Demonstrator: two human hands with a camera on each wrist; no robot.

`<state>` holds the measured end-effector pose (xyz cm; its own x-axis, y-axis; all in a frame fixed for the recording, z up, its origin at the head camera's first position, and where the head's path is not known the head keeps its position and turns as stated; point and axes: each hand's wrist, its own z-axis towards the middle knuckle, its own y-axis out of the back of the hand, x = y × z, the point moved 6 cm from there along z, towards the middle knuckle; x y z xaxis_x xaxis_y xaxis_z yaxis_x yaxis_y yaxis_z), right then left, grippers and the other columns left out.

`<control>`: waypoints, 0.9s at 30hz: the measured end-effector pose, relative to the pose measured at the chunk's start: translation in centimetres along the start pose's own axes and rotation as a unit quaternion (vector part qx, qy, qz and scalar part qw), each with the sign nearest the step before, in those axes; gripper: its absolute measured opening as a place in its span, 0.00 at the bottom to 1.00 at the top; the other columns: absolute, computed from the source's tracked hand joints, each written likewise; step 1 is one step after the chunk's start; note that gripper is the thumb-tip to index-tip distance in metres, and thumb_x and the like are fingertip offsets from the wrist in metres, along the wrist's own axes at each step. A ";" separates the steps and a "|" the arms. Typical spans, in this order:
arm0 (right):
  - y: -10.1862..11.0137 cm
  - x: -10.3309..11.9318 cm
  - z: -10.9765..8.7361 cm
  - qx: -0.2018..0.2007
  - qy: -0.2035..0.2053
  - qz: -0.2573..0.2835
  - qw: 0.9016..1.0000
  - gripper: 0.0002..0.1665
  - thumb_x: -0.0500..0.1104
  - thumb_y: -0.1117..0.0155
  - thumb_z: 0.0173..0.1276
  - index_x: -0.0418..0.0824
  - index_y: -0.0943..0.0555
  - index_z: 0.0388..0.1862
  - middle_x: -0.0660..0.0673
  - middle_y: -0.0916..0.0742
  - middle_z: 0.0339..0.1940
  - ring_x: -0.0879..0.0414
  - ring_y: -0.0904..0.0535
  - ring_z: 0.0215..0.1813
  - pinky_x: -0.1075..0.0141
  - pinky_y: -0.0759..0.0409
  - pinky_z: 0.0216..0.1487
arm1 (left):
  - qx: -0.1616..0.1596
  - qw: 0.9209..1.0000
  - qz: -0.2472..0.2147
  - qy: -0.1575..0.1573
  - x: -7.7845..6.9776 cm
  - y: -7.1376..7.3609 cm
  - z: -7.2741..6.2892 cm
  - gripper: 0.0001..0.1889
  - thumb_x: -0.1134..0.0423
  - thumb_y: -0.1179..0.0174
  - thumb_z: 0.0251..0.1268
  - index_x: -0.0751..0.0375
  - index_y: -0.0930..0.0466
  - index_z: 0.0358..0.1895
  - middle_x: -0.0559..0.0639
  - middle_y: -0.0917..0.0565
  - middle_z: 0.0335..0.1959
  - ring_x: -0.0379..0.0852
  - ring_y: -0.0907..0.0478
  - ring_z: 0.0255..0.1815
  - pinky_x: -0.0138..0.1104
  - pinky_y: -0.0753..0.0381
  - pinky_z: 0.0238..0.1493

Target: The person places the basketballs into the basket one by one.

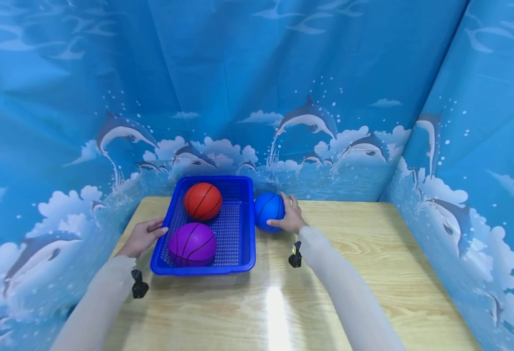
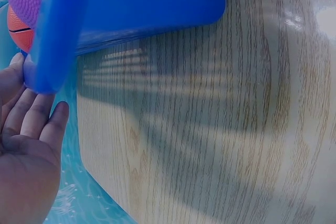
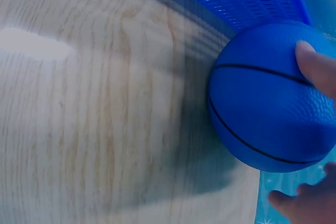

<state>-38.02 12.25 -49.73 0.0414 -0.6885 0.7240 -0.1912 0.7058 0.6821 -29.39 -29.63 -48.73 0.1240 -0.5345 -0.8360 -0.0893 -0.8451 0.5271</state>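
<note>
A blue plastic basket (image 1: 234,268) with perforated walls stands on the left part of the table. Inside it, a red toy basketball (image 1: 202,201) lies at the back and a purple one (image 1: 192,244) in front. My left hand (image 1: 144,236) holds the basket's left rim, thumb over the edge and fingers along the outside, as the left wrist view shows. Right beside the basket's right wall is a blue toy basketball (image 1: 269,211). My right hand (image 1: 291,217) grips this blue ball from the right, its thumb (image 3: 317,69) on the near side and the fingers spread round the far side.
The wood-grain table (image 1: 349,273) extends to the right and front, with a bright glare patch near the middle. A blue dolphin-print curtain (image 1: 239,97) hangs behind and along both sides, close to the table's back edge.
</note>
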 end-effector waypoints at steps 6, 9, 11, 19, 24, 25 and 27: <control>-1.0 -0.4 -0.4 0.050 0.003 0.031 0.998 0.65 0.53 0.26 0.57 0.53 0.62 0.79 0.35 0.57 0.78 0.30 0.49 0.74 0.36 0.36 0.66 | 0.002 1.000 0.000 -0.001 0.2 -0.1 0.0 0.29 0.59 0.50 0.75 0.71 0.45 0.72 0.73 0.36 0.67 0.67 0.37 0.68 0.53 0.31 0.65; -1.0 -0.7 -0.4 0.038 0.001 0.048 0.998 0.64 0.52 0.25 0.55 0.53 0.59 0.79 0.35 0.52 0.77 0.31 0.44 0.72 0.37 0.34 0.64 | 0.003 1.000 0.000 -0.003 0.2 -0.1 0.0 0.29 0.59 0.50 0.75 0.71 0.45 0.72 0.73 0.36 0.67 0.67 0.37 0.68 0.53 0.31 0.65; -1.0 -1.0 -0.3 0.028 -0.004 0.052 0.998 0.63 0.52 0.24 0.54 0.54 0.57 0.79 0.35 0.51 0.77 0.31 0.43 0.72 0.37 0.33 0.64 | 0.004 1.000 -0.001 -0.004 0.2 -0.2 0.0 0.29 0.60 0.50 0.75 0.71 0.45 0.72 0.73 0.36 0.67 0.67 0.37 0.68 0.53 0.31 0.65; -0.5 -1.9 -0.4 -0.010 -0.006 0.086 0.996 0.62 0.53 0.24 0.54 0.51 0.54 0.78 0.34 0.47 0.76 0.32 0.42 0.71 0.36 0.33 0.64 | 0.004 1.000 0.005 0.000 0.2 -0.1 0.0 0.29 0.59 0.50 0.75 0.70 0.44 0.72 0.72 0.36 0.67 0.67 0.37 0.68 0.54 0.31 0.65; 0.1 -2.0 -0.6 -0.022 -0.013 0.096 0.995 0.62 0.53 0.25 0.55 0.51 0.54 0.78 0.35 0.46 0.76 0.33 0.42 0.72 0.37 0.32 0.64 | 0.004 1.000 0.007 -0.002 0.1 0.0 0.2 0.29 0.59 0.51 0.75 0.70 0.45 0.72 0.72 0.36 0.67 0.67 0.37 0.68 0.54 0.32 0.65; 0.3 -1.8 -0.7 -0.024 -0.012 0.099 0.995 0.62 0.54 0.25 0.55 0.51 0.54 0.78 0.35 0.45 0.75 0.33 0.42 0.71 0.38 0.32 0.63 | 0.003 1.000 0.007 -0.001 0.1 0.0 0.2 0.29 0.59 0.50 0.75 0.70 0.45 0.72 0.72 0.36 0.67 0.67 0.37 0.68 0.53 0.32 0.65; 0.9 -1.5 -0.7 -0.030 -0.008 0.102 0.994 0.62 0.55 0.25 0.55 0.52 0.54 0.78 0.34 0.44 0.75 0.33 0.41 0.71 0.38 0.31 0.63 | 0.003 1.000 0.005 -0.001 0.1 0.1 0.1 0.29 0.59 0.50 0.75 0.71 0.45 0.72 0.72 0.36 0.67 0.67 0.37 0.68 0.53 0.31 0.65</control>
<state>-37.58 14.01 -50.18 -0.0082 -0.5316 0.8470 -0.1353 0.8398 0.5257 -29.54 -29.77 -48.80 0.1203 -0.5436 -0.8307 -0.0973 -0.8392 0.5350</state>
